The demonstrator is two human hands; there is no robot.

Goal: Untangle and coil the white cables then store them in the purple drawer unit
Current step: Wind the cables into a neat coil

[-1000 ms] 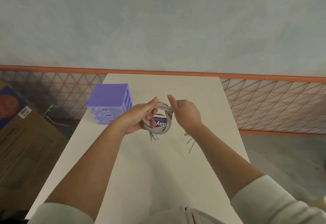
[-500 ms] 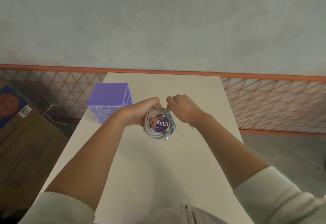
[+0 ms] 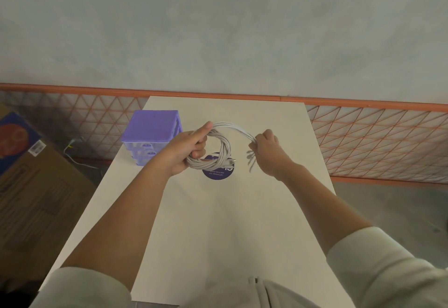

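1. Two hands hold the cables (image 3: 219, 147) above the table (image 3: 218, 223).
2. Left hand (image 3: 185, 150) is clamped on the coil; right hand (image 3: 266, 149) pinches the loose strands.
3. Beneath the coil lies a purple sticker (image 3: 218, 174).
4. Beyond the left hand stands the drawer unit (image 3: 151, 129), drawers closed.

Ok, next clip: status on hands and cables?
Left hand gripping coiled white cables. Right hand pinching loose ends. Purple drawer unit shut, nothing blocking it.
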